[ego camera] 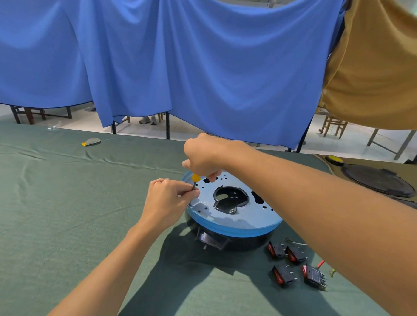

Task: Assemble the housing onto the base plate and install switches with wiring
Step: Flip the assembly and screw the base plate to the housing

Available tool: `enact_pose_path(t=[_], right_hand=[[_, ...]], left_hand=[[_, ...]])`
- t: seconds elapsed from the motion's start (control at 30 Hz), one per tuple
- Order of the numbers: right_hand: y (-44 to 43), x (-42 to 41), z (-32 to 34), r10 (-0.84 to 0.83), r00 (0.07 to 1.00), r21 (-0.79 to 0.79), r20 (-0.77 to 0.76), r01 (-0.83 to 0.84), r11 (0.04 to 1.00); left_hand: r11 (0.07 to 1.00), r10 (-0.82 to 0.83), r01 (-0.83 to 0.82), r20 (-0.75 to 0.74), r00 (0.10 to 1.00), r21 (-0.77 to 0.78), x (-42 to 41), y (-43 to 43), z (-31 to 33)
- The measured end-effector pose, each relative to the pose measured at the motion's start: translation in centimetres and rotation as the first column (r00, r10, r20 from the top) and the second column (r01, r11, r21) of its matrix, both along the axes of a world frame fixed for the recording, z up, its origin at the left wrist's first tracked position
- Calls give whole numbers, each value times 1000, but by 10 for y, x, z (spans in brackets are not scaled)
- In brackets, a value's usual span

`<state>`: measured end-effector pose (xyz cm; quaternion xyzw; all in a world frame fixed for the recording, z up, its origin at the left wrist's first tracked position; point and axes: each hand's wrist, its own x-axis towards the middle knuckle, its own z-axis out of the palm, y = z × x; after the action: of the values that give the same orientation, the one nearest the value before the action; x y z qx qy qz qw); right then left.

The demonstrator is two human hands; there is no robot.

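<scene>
Gripping the yellow-handled screwdriver (195, 177) from above, the right hand (204, 156) stands it upright at the left rim of the base plate (236, 216), mid-frame. The left hand (166, 201) pinches its shaft. The plate caps the black housing (246, 242). Four switches (295, 254) lie at lower right near the housing, and green cloth (57, 211) spreads wide to the left.

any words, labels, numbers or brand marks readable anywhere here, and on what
No text can be read in this view.
Pale marks on the side of one black switch: too small and blurred to read.
Round plate, screwdriver, green cloth: no print visible.
</scene>
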<state>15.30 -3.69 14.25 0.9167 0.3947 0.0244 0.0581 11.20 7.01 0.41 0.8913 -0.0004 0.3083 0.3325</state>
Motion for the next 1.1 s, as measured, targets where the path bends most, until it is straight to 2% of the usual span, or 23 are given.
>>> enact_pose_path(t=[0.07,0.13,0.27,0.37,0.47,0.6,0.7,0.8,0.9,1.1], right_hand=[[0,0,6,24,999,-61,-38,-26,998],[0,-1,7,45,999,-99,-7,-46,994],[-1,-2,0,4,998,-40,59,-2,999],[1,-1,2,-13,1000,-53,-15,12,999],[2,-1,7,37,998,-55,-59,-41,998],[2,-3,2,76,996,66,52,-79,995],[3,-3,-5,47,995,60,87,-52,997],[2,-1,-4,30,999,26,13,-31,999],[2,-2,5,84,995,-39,-55,-86,996],[1,-3,-3,59,994,99,96,-69,993]], left_hand=[[1000,-4,4,-6,1000,-13,1,1,0],[999,-19,18,-8,1000,-37,0,1,0],[997,-37,38,14,999,-72,-3,-1,2],[994,-42,44,15,999,-96,-5,-3,4],[997,-25,27,21,999,-78,-7,-3,5],[992,-35,36,12,999,-119,-7,-2,5],[991,-30,33,20,999,-131,-8,-3,4],[991,-38,39,16,999,-128,-8,-4,4],[990,-31,31,5,1000,-136,-7,-3,5],[991,-14,21,52,999,-128,-10,-7,7]])
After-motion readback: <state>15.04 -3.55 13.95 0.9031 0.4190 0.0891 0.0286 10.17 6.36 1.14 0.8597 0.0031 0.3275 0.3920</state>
